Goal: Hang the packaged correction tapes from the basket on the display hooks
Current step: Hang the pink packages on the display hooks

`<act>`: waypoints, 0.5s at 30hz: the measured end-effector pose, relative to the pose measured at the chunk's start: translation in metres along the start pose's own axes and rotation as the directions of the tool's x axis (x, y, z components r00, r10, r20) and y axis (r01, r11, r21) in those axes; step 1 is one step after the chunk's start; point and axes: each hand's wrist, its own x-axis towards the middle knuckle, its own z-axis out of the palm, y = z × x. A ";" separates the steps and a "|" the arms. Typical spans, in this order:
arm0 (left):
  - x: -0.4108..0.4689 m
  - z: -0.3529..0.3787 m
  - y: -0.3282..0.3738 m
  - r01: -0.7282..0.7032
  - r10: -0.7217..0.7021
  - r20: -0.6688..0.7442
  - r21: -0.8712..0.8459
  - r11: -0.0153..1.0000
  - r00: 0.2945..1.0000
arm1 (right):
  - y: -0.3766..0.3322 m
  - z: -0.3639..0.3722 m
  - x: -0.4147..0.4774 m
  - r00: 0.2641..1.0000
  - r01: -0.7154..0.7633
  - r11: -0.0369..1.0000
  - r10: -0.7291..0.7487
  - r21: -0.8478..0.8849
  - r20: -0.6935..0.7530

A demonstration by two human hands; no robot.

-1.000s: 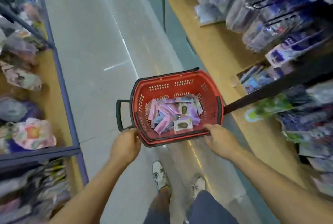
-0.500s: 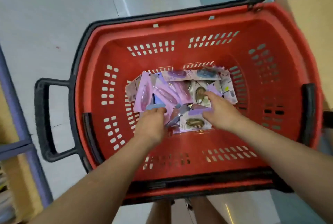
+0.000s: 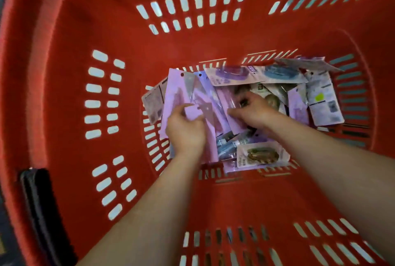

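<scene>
The red plastic basket [image 3: 70, 99] fills the head view, seen from above. Several packaged correction tapes [image 3: 239, 77], mostly pink and lilac cards with blister packs, lie in a loose pile on its bottom. My left hand [image 3: 184, 132] is down in the pile and pinches a pink package [image 3: 192, 111] between thumb and fingers. My right hand [image 3: 253, 111] is beside it, its fingers curled round another package in the middle of the pile. A green-brown tape pack [image 3: 261, 155] lies nearest to me. No display hooks are in view.
The basket's slotted red walls [image 3: 192, 13] rise on all sides around my forearms. A black handle mount [image 3: 36, 203] sits on the left rim. A white card with a yellow sticker [image 3: 319, 96] lies at the pile's right edge.
The camera has dropped much closer into the basket. Both hands went from the basket's rim down into the pile and have taken hold of packages.
</scene>
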 end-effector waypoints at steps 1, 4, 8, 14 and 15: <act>0.004 -0.001 0.003 0.051 -0.054 -0.049 -0.061 0.997 0.997 | 0.001 0.001 -0.003 0.999 -0.016 0.999 0.014 0.034 0.050; 0.000 0.010 0.015 0.071 -0.069 -0.026 0.090 0.993 0.997 | 0.004 0.004 -0.008 0.985 -0.041 0.993 0.023 0.107 0.168; -0.011 0.021 0.015 -0.080 0.057 0.080 0.330 0.941 0.995 | 0.003 0.005 -0.009 0.960 -0.079 0.968 0.010 0.238 0.279; -0.002 -0.002 -0.002 0.151 -0.152 -0.002 -0.088 0.985 0.988 | 0.007 0.010 -0.017 0.970 -0.118 0.958 0.055 0.261 0.238; -0.001 -0.006 -0.004 0.161 -0.162 0.000 -0.107 0.981 0.987 | 0.008 0.009 -0.018 0.967 -0.136 0.952 0.066 0.275 0.247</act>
